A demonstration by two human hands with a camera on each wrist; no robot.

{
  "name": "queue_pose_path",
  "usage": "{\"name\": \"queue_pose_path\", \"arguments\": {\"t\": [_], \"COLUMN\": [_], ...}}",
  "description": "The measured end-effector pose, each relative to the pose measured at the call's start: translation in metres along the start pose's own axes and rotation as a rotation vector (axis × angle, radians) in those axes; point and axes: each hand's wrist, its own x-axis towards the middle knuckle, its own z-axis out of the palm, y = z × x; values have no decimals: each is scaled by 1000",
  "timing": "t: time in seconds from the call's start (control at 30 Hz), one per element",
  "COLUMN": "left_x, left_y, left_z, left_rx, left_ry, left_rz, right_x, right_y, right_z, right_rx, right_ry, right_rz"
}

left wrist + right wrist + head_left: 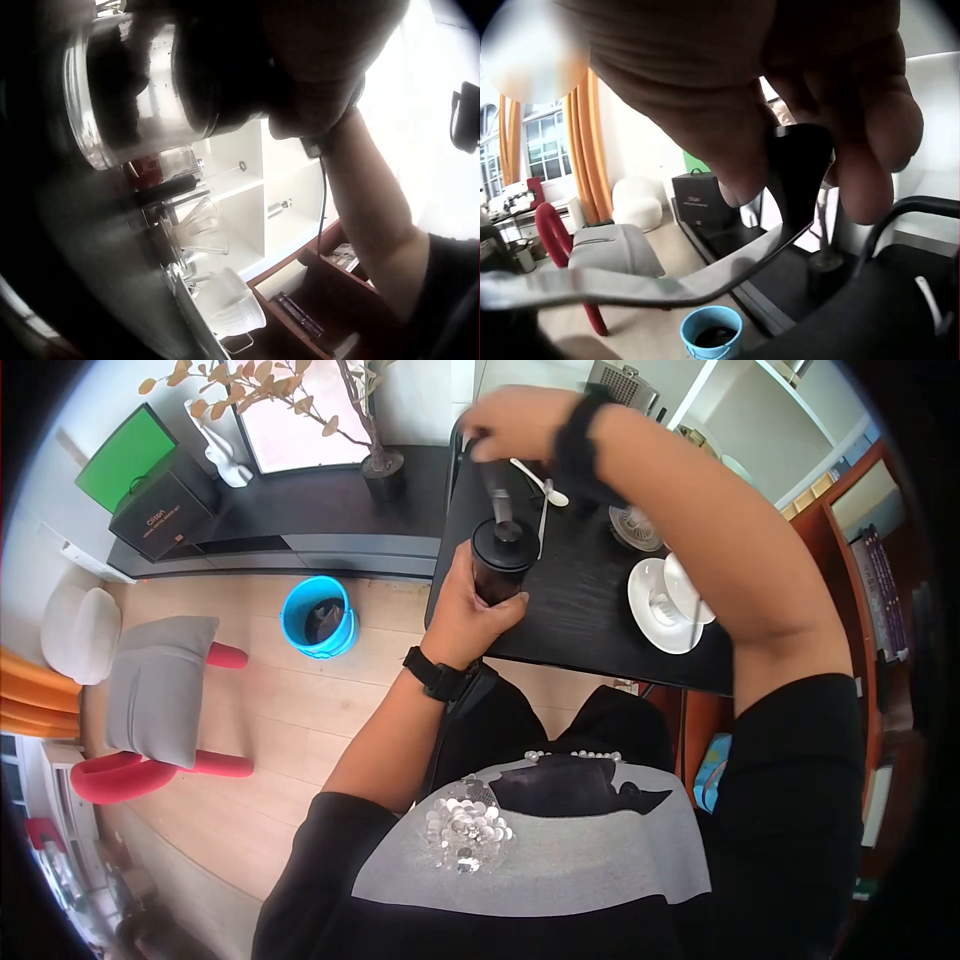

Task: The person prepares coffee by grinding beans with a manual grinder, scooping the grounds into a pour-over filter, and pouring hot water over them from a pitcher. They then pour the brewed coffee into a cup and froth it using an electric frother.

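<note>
My left hand (470,622) grips the body of a black hand coffee grinder (503,552) over the front left of the black table (580,615). Its clear lower chamber (142,82) with dark contents shows in the left wrist view. From the grinder's top a metal crank arm (697,285) reaches to a black knob (801,180), and my right hand (522,422) holds this knob with thumb and fingers. That hand is blurred in the head view. A white spoon (555,497) lies behind the grinder.
On the table's right are a white cup (688,588), a saucer (652,628) and a round metal-and-glass item (634,528). A blue bucket (318,620) stands on the floor left of the table, near a grey-cushioned red chair (160,690). A potted plant (383,472) stands on the low black cabinet.
</note>
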Motion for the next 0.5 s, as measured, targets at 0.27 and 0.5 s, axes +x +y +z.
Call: {"name": "queue_pose_path", "arguments": {"t": [0.27, 0.5], "left_x": [-1, -3], "left_y": [1, 9], "left_z": [3, 5], "left_rx": [-114, -170], "left_ry": [12, -16], "left_rz": [-21, -19], "right_x": [-170, -154], "right_y": [-32, -114], "right_z": [-32, -40], "right_rx": [239, 511], "right_ry": [-166, -280], "right_rz": [139, -377]}}
